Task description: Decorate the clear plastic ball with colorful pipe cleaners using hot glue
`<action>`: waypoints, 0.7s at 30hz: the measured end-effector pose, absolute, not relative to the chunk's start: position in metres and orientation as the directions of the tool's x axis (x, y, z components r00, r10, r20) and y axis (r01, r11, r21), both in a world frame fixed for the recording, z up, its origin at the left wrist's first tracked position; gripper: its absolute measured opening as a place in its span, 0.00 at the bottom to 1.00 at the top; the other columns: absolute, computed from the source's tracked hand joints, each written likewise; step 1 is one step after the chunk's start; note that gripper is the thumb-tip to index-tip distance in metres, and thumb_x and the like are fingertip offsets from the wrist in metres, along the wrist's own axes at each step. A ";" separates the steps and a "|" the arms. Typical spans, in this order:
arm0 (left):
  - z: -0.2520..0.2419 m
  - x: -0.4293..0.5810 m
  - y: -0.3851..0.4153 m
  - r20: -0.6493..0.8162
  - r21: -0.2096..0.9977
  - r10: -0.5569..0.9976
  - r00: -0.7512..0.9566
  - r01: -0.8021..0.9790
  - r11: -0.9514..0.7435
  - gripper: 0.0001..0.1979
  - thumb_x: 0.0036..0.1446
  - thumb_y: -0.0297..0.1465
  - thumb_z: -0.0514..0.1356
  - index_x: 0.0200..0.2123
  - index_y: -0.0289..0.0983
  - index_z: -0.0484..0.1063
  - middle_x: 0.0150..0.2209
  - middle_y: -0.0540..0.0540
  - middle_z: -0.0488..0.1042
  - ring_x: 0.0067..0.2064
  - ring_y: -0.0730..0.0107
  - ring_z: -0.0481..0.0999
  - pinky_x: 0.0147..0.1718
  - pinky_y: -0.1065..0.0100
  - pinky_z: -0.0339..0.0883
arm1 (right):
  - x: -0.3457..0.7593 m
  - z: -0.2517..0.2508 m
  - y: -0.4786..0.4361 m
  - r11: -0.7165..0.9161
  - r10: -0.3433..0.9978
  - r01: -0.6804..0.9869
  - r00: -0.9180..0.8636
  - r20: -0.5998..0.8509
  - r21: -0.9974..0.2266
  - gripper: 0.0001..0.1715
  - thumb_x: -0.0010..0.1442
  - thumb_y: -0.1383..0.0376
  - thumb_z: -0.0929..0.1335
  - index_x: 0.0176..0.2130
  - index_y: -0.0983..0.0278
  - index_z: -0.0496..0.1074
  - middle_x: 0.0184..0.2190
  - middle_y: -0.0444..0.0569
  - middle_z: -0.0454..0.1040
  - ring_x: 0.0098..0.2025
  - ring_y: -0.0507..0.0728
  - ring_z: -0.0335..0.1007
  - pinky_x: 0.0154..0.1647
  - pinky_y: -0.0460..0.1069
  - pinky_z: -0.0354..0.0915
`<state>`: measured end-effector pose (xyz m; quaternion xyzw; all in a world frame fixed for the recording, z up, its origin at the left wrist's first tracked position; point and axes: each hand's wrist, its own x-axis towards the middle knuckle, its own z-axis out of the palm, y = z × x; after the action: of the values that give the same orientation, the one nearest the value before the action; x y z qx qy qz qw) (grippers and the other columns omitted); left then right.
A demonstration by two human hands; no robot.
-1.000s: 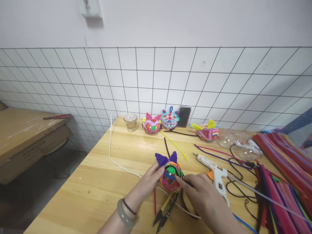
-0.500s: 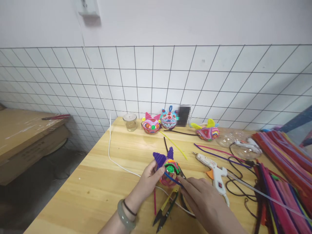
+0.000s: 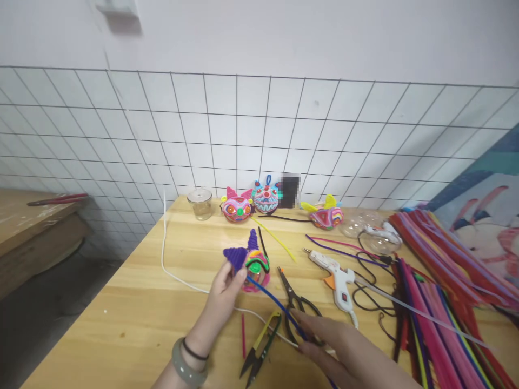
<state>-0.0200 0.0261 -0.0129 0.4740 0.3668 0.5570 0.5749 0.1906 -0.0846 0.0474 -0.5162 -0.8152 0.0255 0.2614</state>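
Observation:
My left hand (image 3: 227,289) grips a colourful pipe-cleaner animal head (image 3: 256,261) with two purple pointed ears and a green nose, its lower front still showing clear plastic. A blue pipe cleaner (image 3: 270,295) runs from beside my left thumb down to my right hand (image 3: 330,343), whose fingers pinch it. Black-handled scissors (image 3: 295,297) lie open just beyond my right fingers. Between my forearms rest yellow-and-dark thread snips (image 3: 261,346) and a short pink pipe-cleaner piece (image 3: 243,335).
Finished heads, one pink (image 3: 237,208), one light blue (image 3: 266,199) and one with yellow ears (image 3: 326,216), line the back beside a glass cup (image 3: 201,205). A white glue gun (image 3: 337,275), black cable and pipe-cleaner bundles (image 3: 441,324) occupy the right. A white cord (image 3: 182,278) crosses the table.
My right hand has drawn away from the animal head towards me, stretching the blue pipe cleaner into a longer visible line and uncovering the scissors. The whole view has shifted to the right.

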 end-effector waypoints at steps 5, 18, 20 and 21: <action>-0.014 -0.031 0.037 -0.063 0.733 0.985 0.158 -0.662 0.153 0.11 0.53 0.33 0.64 0.41 0.41 0.77 0.44 0.48 0.79 0.46 0.63 0.76 0.50 0.61 0.66 | 0.252 0.035 -0.088 0.201 0.966 0.800 -0.067 0.249 -0.565 0.18 0.66 0.57 0.61 0.43 0.60 0.76 0.40 0.48 0.81 0.40 0.58 0.79 0.39 0.47 0.74; -0.032 -0.059 0.051 0.377 0.296 0.719 0.584 -0.811 0.504 0.24 0.65 0.27 0.40 0.50 0.37 0.74 0.54 0.42 0.73 0.58 0.64 0.69 0.59 0.60 0.57 | 0.296 -0.016 -0.053 -0.422 0.906 0.835 0.405 -0.124 -0.353 0.20 0.58 0.49 0.61 0.27 0.59 0.69 0.25 0.51 0.77 0.32 0.64 0.76 0.30 0.51 0.62; -0.031 -0.058 0.049 0.345 0.301 0.734 0.585 -0.810 0.503 0.22 0.64 0.27 0.42 0.49 0.37 0.75 0.53 0.42 0.74 0.57 0.63 0.70 0.58 0.60 0.58 | 0.288 -0.017 -0.046 -0.452 0.890 0.824 0.441 -0.115 -0.342 0.21 0.57 0.47 0.61 0.25 0.59 0.67 0.25 0.53 0.76 0.31 0.65 0.75 0.28 0.52 0.60; -0.031 -0.057 0.048 0.327 0.308 0.745 0.581 -0.811 0.498 0.21 0.64 0.27 0.44 0.48 0.37 0.76 0.51 0.42 0.76 0.56 0.64 0.71 0.58 0.60 0.60 | 0.286 -0.017 -0.042 -0.466 0.883 0.817 0.456 -0.114 -0.341 0.21 0.55 0.47 0.62 0.24 0.60 0.66 0.25 0.54 0.75 0.30 0.66 0.74 0.28 0.52 0.59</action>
<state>-0.0566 0.0478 -0.0307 0.2180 -0.0757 0.4513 0.8620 0.2858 -0.0425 -0.0173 -0.8448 -0.5029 0.1385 0.1195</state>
